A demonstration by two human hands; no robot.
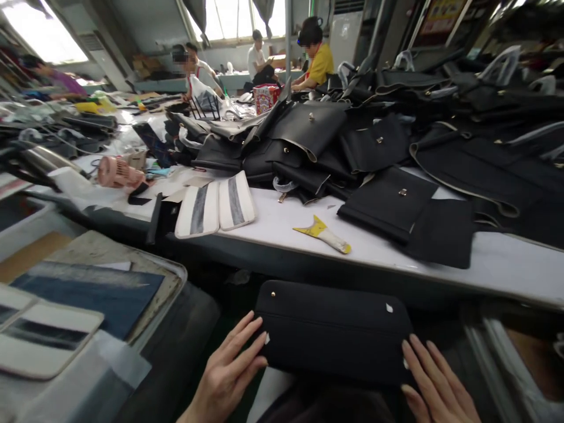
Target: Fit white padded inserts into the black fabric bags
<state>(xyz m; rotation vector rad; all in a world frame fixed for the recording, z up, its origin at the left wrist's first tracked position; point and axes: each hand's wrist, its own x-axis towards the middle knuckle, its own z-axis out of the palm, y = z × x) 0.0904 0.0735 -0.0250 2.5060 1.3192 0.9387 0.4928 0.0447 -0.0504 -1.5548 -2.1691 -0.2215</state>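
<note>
A black rectangular panel (332, 335) with rounded corners lies low in front of me, below the table edge. It carries a small gold stud at its upper left and white bits at the upper right and at both sides. My left hand (229, 367) holds its left end, fingertips on the edge. At the right end my right hand (436, 382) grips the edge, fingers close together, the thumb lower down.
Black leather bag pieces (388, 202) are heaped on the white table (273, 229). A yellow-white tool (324, 233), striped white pieces (215, 205) and a pink fan (117, 172) lie there too. A tray (180, 279) stands left. Several people sit farther back.
</note>
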